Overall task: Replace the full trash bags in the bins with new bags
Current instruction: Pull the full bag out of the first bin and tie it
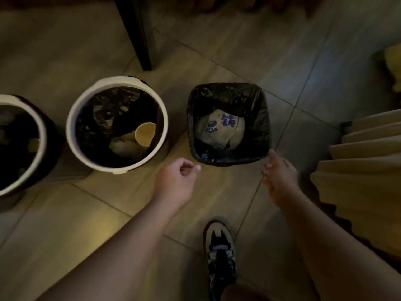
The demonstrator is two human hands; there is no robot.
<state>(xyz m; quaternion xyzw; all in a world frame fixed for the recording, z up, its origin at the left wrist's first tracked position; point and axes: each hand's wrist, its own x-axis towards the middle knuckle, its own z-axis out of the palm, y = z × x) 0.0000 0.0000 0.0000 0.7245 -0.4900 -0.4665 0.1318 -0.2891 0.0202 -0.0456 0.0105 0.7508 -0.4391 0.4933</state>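
A square bin lined with a black trash bag stands on the floor ahead; inside lies a crumpled paper wrapper with blue characters. To its left stands a round white-rimmed bin with a black bag and paper cups inside. A second round bin is cut off at the left edge. My left hand hovers just short of the square bin's near left corner, fingers loosely curled, holding nothing. My right hand reaches toward the near right corner, fingers extended, fingertip close to the bag's rim.
A dark furniture leg stands behind the bins. Pleated beige fabric hangs at the right. My shoe is planted on the tiled floor below the square bin. A yellow object lies at the far right edge.
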